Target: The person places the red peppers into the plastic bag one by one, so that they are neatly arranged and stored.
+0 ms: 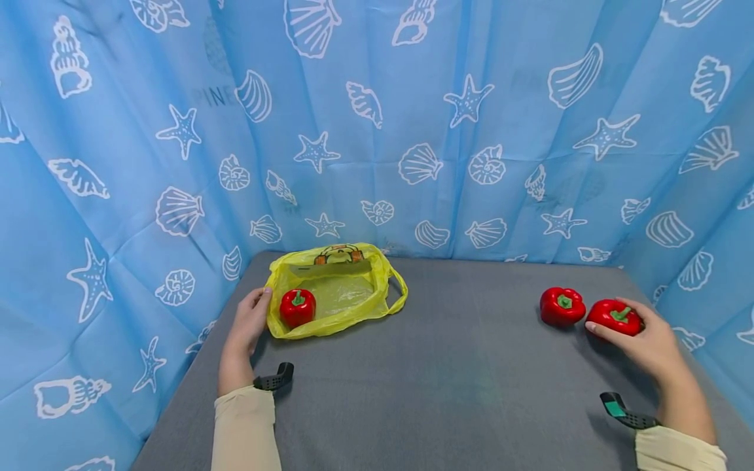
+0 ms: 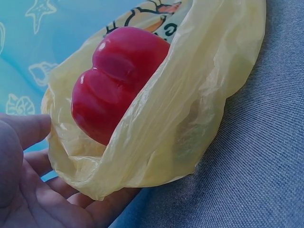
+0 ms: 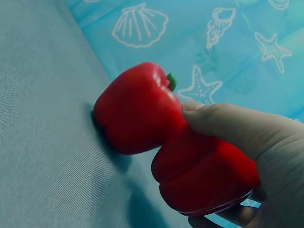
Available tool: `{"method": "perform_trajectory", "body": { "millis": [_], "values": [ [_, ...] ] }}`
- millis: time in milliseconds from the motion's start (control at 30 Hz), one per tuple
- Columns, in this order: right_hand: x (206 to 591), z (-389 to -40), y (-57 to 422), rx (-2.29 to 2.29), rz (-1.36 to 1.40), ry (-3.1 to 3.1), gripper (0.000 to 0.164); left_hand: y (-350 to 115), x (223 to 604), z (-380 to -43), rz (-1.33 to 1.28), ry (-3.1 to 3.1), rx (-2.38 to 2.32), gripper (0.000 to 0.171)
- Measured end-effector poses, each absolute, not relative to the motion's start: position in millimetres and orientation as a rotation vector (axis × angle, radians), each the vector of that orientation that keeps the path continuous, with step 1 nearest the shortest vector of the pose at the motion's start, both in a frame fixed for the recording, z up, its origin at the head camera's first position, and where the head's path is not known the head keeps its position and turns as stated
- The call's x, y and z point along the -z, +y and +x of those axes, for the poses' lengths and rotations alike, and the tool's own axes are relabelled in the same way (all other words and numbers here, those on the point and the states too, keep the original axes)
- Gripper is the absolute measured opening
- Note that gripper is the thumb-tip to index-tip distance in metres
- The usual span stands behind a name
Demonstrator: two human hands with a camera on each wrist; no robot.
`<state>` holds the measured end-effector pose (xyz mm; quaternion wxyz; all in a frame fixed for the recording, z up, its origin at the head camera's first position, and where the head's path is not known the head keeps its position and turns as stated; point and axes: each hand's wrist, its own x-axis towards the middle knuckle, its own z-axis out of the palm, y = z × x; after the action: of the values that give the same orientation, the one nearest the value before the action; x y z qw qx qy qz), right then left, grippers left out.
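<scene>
My left hand (image 1: 250, 322) pinches the left edge of a yellow plastic bag (image 1: 347, 325), thumb on one side of the rim and fingers beneath. The bag lies with its mouth spread wide. Inside it sits a red bell pepper (image 1: 298, 309) with a green stem, seen from its lobed side in the left wrist view (image 2: 123, 78). On the far right, my right hand (image 1: 656, 343) grips a second red bell pepper (image 3: 206, 175) between thumb and fingers; it seems slightly raised above its shadow. Just left of it, a third bell pepper (image 1: 561, 307) stands on the table.
A grey cloth-covered table (image 1: 448, 379) spreads between the two hands. Behind it and along both sides hangs a blue curtain (image 1: 377, 131) with white shell and starfish prints. The bag's handle loop (image 1: 400, 294) lies out to the right.
</scene>
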<state>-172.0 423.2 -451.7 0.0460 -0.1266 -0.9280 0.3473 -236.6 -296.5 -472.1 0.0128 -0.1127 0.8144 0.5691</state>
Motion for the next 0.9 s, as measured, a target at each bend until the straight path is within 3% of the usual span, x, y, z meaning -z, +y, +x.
{"method": "perform_trajectory", "body": {
  "millis": [900],
  "values": [
    [411.1, -169.8, 371.5, -1.048, -0.159, -2.752, 0.099, -299.3, 474.6, -237.3, -0.317, 2.516, -1.805, 0.066]
  ]
}}
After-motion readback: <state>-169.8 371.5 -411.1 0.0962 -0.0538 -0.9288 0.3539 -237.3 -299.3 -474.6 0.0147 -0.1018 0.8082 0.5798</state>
